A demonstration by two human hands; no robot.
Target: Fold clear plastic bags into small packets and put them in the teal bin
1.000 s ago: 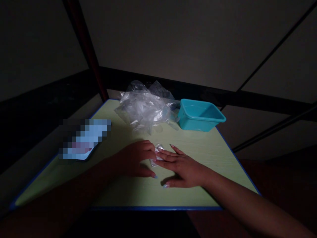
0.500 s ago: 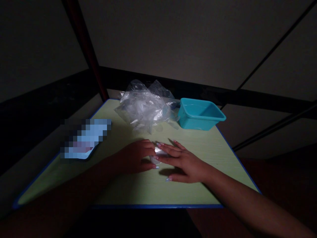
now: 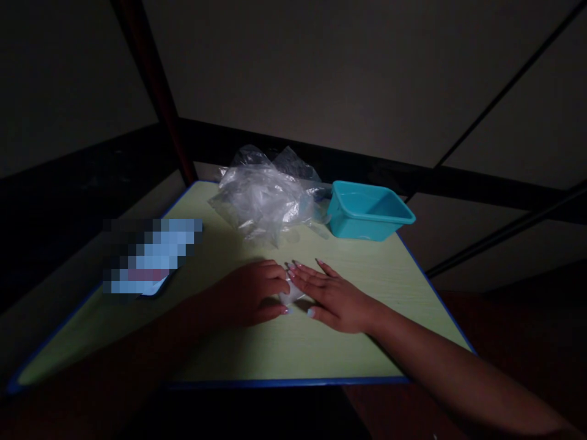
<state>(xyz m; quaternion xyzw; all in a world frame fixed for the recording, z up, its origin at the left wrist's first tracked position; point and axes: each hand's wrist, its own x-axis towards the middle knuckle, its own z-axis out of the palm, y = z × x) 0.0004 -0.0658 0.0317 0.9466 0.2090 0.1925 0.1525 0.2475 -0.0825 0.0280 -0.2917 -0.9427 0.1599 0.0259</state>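
Note:
A small, shiny piece of clear whitish plastic (image 3: 292,296) lies on the table between my hands, mostly covered by fingers. My left hand (image 3: 257,292) is at its left side, with fingers curled over its edge and the thumb lower down on the near side. From the right, my right hand (image 3: 342,297) lies flat with its fingers stretched out over the plastic. Its thumb is spread toward me. What is under the fingertips is hidden. Just beyond the hands sits a loose heap of crumpled clear plastic bags (image 3: 266,198).
An open turquoise plastic bin (image 3: 367,227) stands at the back right of the pale yellow table (image 3: 293,360), which has a blue edge. Toward the left edge lies a phone (image 3: 158,260) with a lit, blurred screen. Dark wall panels rise behind.
My right hand has slid a little left and its fingers have drawn closer together over the plastic. My left hand stays almost in place. The view has shifted slightly.

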